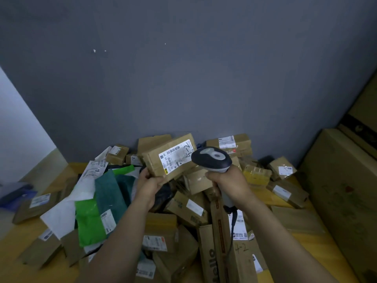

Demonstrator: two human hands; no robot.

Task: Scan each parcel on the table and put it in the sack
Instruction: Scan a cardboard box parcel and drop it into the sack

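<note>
My left hand [150, 184] grips the lower corner of a brown cardboard parcel [161, 160] and holds it up above the pile, its white barcode label [175, 157] facing me. My right hand [230, 185] is wrapped around the handle of a grey handheld scanner [212, 159], whose head sits just right of the label, almost touching the parcel's edge. Below both hands the yellow table [285, 199] is heaped with several cardboard parcels [186, 207] and plastic mailer bags in green [89, 219], teal [109, 193] and white. No sack is in view.
A grey wall stands right behind the pile. Large cardboard cartons [344, 193] are stacked at the right edge of the table. A long "hello" box [212, 256] lies near the front. A blue bundle [14, 194] sits at the far left.
</note>
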